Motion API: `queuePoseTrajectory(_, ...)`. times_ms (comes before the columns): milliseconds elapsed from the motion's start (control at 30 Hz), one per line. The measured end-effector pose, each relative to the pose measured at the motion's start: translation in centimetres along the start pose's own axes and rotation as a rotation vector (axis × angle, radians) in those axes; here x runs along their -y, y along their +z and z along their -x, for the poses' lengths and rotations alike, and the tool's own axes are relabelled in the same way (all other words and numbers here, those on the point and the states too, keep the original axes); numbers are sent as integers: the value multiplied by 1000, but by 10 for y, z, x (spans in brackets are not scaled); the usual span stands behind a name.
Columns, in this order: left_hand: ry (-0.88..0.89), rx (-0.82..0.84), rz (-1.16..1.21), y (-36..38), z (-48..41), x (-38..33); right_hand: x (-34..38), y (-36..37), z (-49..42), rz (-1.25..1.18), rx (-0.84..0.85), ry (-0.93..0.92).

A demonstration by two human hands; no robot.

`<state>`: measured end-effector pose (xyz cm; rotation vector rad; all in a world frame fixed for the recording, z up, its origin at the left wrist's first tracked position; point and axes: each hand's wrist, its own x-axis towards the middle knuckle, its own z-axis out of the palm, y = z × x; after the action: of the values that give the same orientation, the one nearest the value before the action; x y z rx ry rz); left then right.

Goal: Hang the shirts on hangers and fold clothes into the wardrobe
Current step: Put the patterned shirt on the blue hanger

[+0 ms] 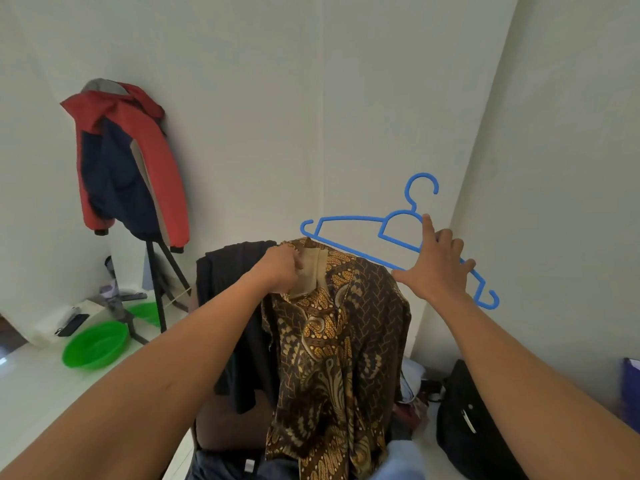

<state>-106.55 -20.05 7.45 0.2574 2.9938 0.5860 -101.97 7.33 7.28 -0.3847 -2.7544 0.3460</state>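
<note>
Left hand pinching collar of shirt, right hand holding blue hanger, hook up, sloping down-right.

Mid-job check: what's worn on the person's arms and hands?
Nothing visible. Both forearms are bare to the frame edge, with no sleeves. The left hand and right hand wear no gloves, and no watch, bracelet or ring shows.
</note>
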Motion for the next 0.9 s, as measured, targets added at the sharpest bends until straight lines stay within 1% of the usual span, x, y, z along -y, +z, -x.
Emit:
queuePoseTrajectory(67,-30,11,-84,-6,8,0,0,-2,4,22,7,-19)
queuePoseTrajectory(133,-39,-47,-92,-13,14,3,0,-4,9,66,5,-50)
queuePoseTrajectory(233,33,-175,-26,-24,17,6,1,-9,15,113,-2,-108)
queuePoseTrajectory(300,98,-202,26,-33,23,-3,7,-14,19,109,-26,-127)
queuePoseTrajectory(400,213,-207,75,-51,39,-31,18,-29,23,50,-95,-111)
queuePoseTrajectory(600,424,-239,92,-93,70,-102,33,-66,31,4,-217,-73)
queuePoseTrajectory(733,561,-268,81,-123,92,-144,45,-96,28,-109,-286,-34)
queuePoseTrajectory(833,594,-289,58,-148,108,-159,50,-127,24,-189,-348,-41)
queuePoseTrajectory(900,599,-361,9,-165,115,-163,54,-153,20,-223,-400,-54)
